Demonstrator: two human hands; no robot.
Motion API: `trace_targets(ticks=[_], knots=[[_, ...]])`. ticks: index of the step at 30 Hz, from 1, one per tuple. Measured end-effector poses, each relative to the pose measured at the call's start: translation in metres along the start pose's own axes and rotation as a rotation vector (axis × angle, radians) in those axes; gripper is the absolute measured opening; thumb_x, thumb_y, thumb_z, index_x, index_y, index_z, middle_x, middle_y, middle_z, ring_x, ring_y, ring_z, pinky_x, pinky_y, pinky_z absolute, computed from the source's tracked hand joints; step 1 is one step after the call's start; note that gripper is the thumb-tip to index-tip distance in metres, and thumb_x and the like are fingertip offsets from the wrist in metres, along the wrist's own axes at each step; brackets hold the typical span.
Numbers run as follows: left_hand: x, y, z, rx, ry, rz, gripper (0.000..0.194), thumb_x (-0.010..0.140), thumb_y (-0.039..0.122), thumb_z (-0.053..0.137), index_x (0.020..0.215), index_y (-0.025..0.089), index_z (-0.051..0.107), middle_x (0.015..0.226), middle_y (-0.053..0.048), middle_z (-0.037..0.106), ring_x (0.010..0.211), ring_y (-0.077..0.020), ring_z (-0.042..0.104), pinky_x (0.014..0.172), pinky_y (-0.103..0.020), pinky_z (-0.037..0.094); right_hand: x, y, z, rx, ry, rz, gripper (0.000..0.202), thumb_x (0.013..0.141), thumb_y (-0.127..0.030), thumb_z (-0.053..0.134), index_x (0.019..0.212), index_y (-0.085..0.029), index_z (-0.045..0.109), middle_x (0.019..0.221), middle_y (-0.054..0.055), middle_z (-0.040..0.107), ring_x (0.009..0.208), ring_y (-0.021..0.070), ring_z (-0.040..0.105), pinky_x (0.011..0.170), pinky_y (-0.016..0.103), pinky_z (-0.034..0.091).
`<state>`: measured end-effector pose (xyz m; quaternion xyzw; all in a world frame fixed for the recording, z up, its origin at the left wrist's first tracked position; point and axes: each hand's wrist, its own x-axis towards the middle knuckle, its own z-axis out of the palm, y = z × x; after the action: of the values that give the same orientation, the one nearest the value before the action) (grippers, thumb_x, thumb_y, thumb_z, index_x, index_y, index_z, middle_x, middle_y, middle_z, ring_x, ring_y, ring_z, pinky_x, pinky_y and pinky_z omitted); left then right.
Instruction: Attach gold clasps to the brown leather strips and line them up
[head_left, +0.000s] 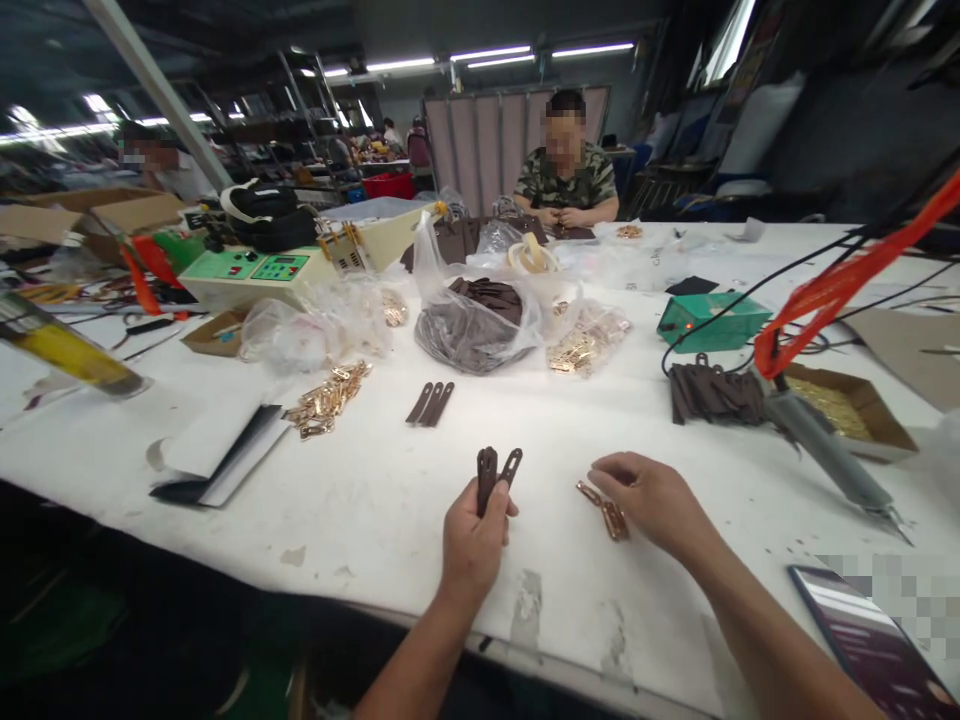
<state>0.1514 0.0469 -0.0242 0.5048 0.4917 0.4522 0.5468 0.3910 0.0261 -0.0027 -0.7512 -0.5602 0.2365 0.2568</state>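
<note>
Poking up out of the left hand (472, 545) is a small bunch of brown straps (487, 475), slotted ends aimed away from the person, long axis close to straight up and down in this view. One angled strap (505, 476) splays off to the right, slot at the tip. That fist is closed snugly round the lower part, so the bottom ends are hidden and I honestly can't count the stack. The right hand (656, 500) has its fingers curled just by some coppery buckles (615, 520) on the white table (360, 530); can't tell if it's pinching one, since the hand partly covers that spot. The phone (870, 630) gets cut off at bottom right.
</note>
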Motion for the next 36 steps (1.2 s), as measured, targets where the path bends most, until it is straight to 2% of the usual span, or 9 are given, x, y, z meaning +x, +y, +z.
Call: trace_targets(ticks=[2,5,13,16,21,26,28,32,36], knots=[[-0.001,0.002,0.002,0.032,0.005,0.012,0.031,0.09,0.046,0.061,0.081,0.016,0.063,0.057,0.002,0.055,0.043,-0.0073,0.04,0.041,-0.018,0.03,-0.008,0.006,0.004,-0.13,-0.024,-0.025,0.018,0.083,-0.043,0.065,0.088,-0.028,0.074,0.091,0.001,0.073,0.082,0.0205,0.065,0.066,0.029,0.041],[-0.001,0.002,0.005,0.027,0.016,0.011,0.032,0.086,0.045,0.065,0.096,0.015,0.066,0.069,-0.002,0.065,0.043,-0.0068,0.042,0.039,-0.019,0.03,-0.008,-0.001,0.008,-0.289,-0.019,-0.112,0.013,0.084,-0.037,0.063,0.084,-0.029,0.073,0.091,0.001,0.07,0.085,0.0207,0.063,0.065,0.029,0.036],[0.0,0.007,0.005,-0.017,0.032,-0.032,0.035,0.079,0.044,0.071,0.094,0.013,0.068,0.072,-0.003,0.066,0.043,-0.0054,0.039,0.04,-0.019,0.027,0.0,-0.01,0.009,-0.299,-0.03,-0.246,0.007,0.079,-0.022,0.062,0.075,-0.024,0.067,0.079,0.001,0.068,0.072,0.0175,0.058,0.062,0.028,0.032],[0.002,0.009,0.004,-0.03,0.046,-0.057,0.034,0.078,0.043,0.072,0.092,0.013,0.068,0.073,-0.002,0.066,0.043,-0.0046,0.038,0.041,-0.02,0.025,0.003,-0.022,0.009,-0.019,-0.038,-0.22,0.006,0.082,-0.023,0.06,0.08,-0.025,0.066,0.073,-0.002,0.067,0.063,0.0151,0.057,0.059,0.027,0.034],[0.006,0.012,0.002,-0.056,0.039,-0.067,0.032,0.079,0.04,0.072,0.094,0.012,0.067,0.071,-0.001,0.062,0.044,-0.0048,0.038,0.043,-0.02,0.023,0.013,-0.053,0.021,0.779,-0.168,-0.094,0.019,0.082,-0.036,0.065,0.091,-0.02,0.07,0.07,0.0,0.067,0.06,0.0147,0.06,0.057,0.026,0.045],[0.01,0.012,0.002,-0.096,0.062,-0.095,0.036,0.077,0.04,0.074,0.098,0.012,0.067,0.069,0.001,0.059,0.045,-0.0051,0.037,0.043,-0.021,0.022,0.018,-0.054,0.045,1.206,-0.327,-0.04,0.049,0.07,-0.041,0.08,0.111,-0.017,0.072,0.096,0.008,0.072,0.082,0.0199,0.067,0.073,0.031,0.054],[0.012,0.012,0.002,-0.1,0.059,-0.099,0.036,0.077,0.041,0.074,0.098,0.012,0.067,0.06,0.004,0.052,0.045,-0.0055,0.035,0.043,-0.021,0.022,0.017,-0.05,0.048,1.193,-0.335,-0.029,0.053,0.066,-0.04,0.084,0.113,-0.018,0.072,0.097,0.008,0.073,0.083,0.0201,0.067,0.076,0.032,0.054],[0.013,0.011,0.003,-0.092,0.042,-0.102,0.036,0.079,0.041,0.073,0.099,0.013,0.066,0.053,0.008,0.044,0.045,-0.0057,0.033,0.044,-0.02,0.021,0.014,-0.052,0.042,0.908,-0.258,-0.014,0.036,0.08,-0.05,0.07,0.098,-0.019,0.076,0.073,0.005,0.072,0.068,0.0175,0.065,0.068,0.029,0.053],[0.013,0.011,0.003,-0.111,0.034,-0.107,0.033,0.081,0.038,0.072,0.1,0.012,0.065,0.054,0.008,0.044,0.045,-0.0051,0.032,0.044,-0.02,0.019,0.013,-0.057,0.043,0.752,-0.205,-0.038,0.034,0.085,-0.052,0.063,0.083,-0.02,0.074,0.072,0.004,0.072,0.062,0.016,0.063,0.057,0.025,0.05]])
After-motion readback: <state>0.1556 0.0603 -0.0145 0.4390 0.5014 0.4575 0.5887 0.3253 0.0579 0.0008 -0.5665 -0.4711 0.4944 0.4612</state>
